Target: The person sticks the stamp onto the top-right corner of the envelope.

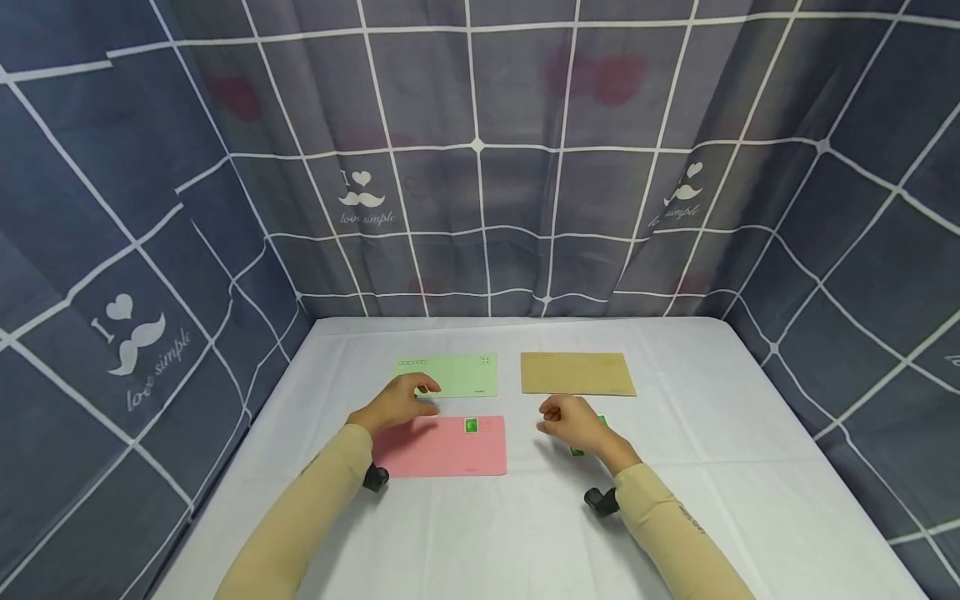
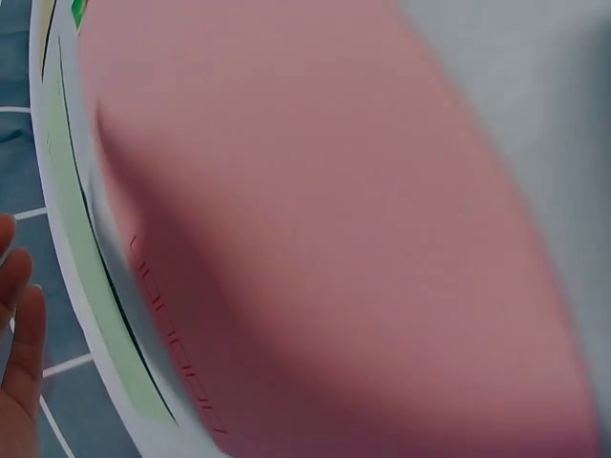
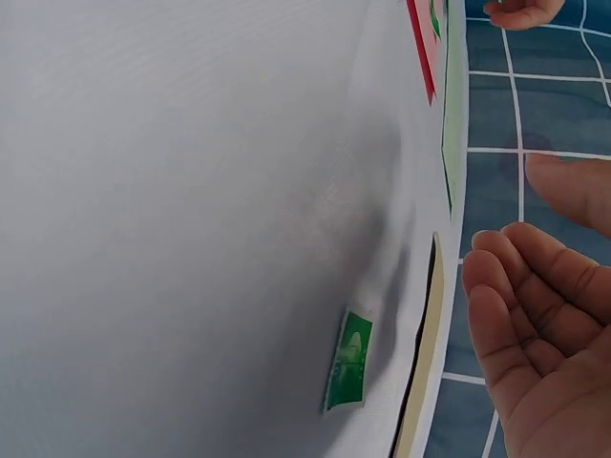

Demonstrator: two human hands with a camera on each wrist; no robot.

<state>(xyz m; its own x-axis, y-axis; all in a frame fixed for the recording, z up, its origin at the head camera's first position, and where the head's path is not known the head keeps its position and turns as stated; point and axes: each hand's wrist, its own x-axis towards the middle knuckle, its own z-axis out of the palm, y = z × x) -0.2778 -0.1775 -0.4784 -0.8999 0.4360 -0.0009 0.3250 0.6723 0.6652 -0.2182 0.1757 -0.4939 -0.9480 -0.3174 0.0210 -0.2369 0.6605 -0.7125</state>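
Over the upper left of the pink envelope [image 1: 457,454], my left hand [image 1: 396,403] hovers with bent, relaxed fingers and nothing in them. Its fingertips overlap the lower edge of a pale green envelope [image 1: 468,379] in the head view. A green stamp [image 1: 471,426] sits near the pink envelope's top edge. My right hand [image 1: 577,423] is raised above the white table, loosely curled around nothing, its thumb apart from the fingers. Partly hidden beneath it, green stamp pieces show; the right wrist view has one green stamp [image 3: 348,361] on the cloth.
A brown envelope [image 1: 577,373] lies to the right of the green one, just beyond my right hand. White cloth covers the table [image 1: 510,533]. Dark checked curtains [image 1: 517,192] stand at the back and both sides. A black wrist device [image 1: 602,502] sits under the right sleeve.
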